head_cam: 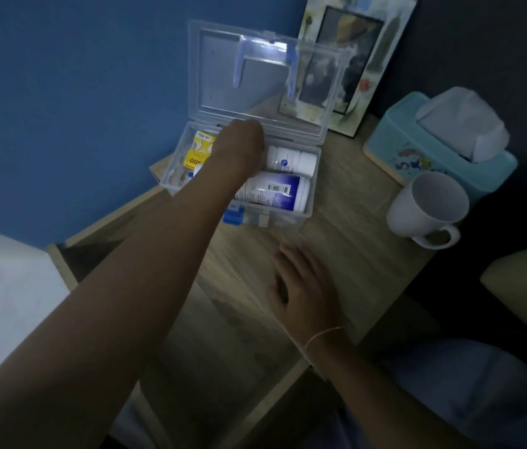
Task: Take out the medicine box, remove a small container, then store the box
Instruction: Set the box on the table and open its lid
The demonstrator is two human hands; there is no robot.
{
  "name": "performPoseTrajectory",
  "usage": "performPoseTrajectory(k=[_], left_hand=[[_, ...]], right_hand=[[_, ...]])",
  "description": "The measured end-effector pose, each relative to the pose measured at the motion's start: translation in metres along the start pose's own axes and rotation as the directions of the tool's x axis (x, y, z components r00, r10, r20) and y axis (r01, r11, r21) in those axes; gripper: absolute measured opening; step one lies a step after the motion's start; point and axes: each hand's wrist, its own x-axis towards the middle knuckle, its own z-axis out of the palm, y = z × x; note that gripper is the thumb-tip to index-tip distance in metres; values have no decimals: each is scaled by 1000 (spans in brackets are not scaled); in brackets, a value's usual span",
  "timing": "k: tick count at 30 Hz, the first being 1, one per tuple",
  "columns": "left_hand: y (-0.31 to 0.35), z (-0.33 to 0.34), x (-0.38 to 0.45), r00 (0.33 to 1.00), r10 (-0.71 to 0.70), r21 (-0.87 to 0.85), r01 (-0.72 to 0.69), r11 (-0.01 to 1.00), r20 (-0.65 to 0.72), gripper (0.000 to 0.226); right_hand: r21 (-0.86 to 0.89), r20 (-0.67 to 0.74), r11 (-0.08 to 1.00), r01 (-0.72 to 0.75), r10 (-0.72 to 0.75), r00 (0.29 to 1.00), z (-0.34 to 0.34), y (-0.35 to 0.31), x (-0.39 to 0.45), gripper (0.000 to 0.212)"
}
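Observation:
A clear plastic medicine box (314, 176) stands on the wooden table with its lid (220, 92) raised upright. Inside lie a white bottle (291, 161), a larger bottle with a blue label and barcode (275, 191), a yellow packet (198, 150) and small items at the left end. My left hand (239, 147) reaches down into the middle of the box; its fingers are hidden behind the wrist, so what they touch cannot be seen. My right hand (304, 286) rests flat on the table in front of the box, fingers apart, holding nothing.
A framed picture (365, 53) leans on the wall behind the box. A light blue tissue box (424, 147) and a white mug (427, 209) stand at the right. The blue wall is at the left, and the table edge (288, 374) runs near my lap.

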Motion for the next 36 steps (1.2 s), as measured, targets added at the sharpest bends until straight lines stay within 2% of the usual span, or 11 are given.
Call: performPoseTrajectory(k=[5, 13, 19, 23, 24, 25, 26, 28, 30, 32, 36], left_hand=[[-4, -2, -2, 999, 47, -81, -44, 996, 25, 26], [-2, -17, -26, 998, 17, -155, -25, 988, -54, 39], [2, -41, -102, 970, -39, -338, -46, 940, -241, 36], [2, -35, -171, 982, -22, -405, -57, 913, -189, 32], [1, -31, -188, 985, -3, -412, -69, 908, -171, 31], [-1, -27, -203, 988, 18, -416, -82, 906, -156, 29], [-4, -24, -217, 988, 37, -411, -95, 907, -147, 29], [-8, -19, -239, 987, 71, -393, -123, 911, -145, 30], [-10, -16, -255, 985, 91, -399, -144, 905, -148, 32], [-9, -16, -266, 981, 110, -406, -166, 899, -157, 33], [-8, -17, -284, 970, 148, -434, -219, 874, -192, 30]], right_hand=[[21, 8, 1000, -7, 7, 1000, 3, 2, -1, 36], [-5, 21, 1000, -9, 9, 1000, 2, 2, 0, 37], [41, 68, 997, -69, 66, 996, -6, -4, 0, 38], [72, 121, 995, -67, 58, 991, -21, -10, 1, 35], [139, 143, 985, -107, 87, 986, -25, -14, 1, 33], [278, 187, 940, -199, 151, 971, -30, -20, 1, 29], [455, 248, 830, -322, 229, 941, -36, -29, 1, 24], [733, 361, 469, -492, 345, 867, -51, -48, 0, 14], [807, 481, 196, -557, 328, 813, -63, -63, -4, 20], [758, 602, 117, -642, 254, 757, -72, -74, -12, 34], [689, 685, 147, -710, 187, 704, -76, -83, -22, 59]])
